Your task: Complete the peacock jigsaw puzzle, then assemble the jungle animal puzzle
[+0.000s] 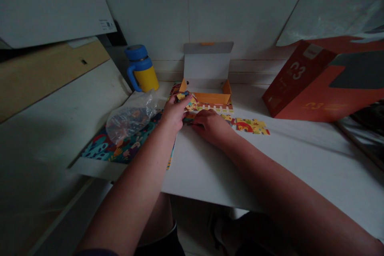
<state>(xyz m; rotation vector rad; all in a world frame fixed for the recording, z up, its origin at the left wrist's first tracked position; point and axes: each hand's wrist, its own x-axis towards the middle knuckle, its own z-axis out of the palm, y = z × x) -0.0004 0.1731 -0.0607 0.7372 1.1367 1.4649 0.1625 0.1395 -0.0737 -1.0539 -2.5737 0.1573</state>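
Note:
My left hand is closed in a pinch on a small colourful puzzle piece, held just above the joined puzzle pieces on the white table. My right hand lies palm down beside it, fingers curled and pressing on pieces at the edge of the joined section; what is under the fingers is hidden. Just behind both hands stands a small open orange box with its grey lid raised.
A crumpled clear plastic bag lies on a dark patterned board at the left. A blue and yellow jug stands at the back. A large red box leans at the right. Wooden and white boards lie at the left.

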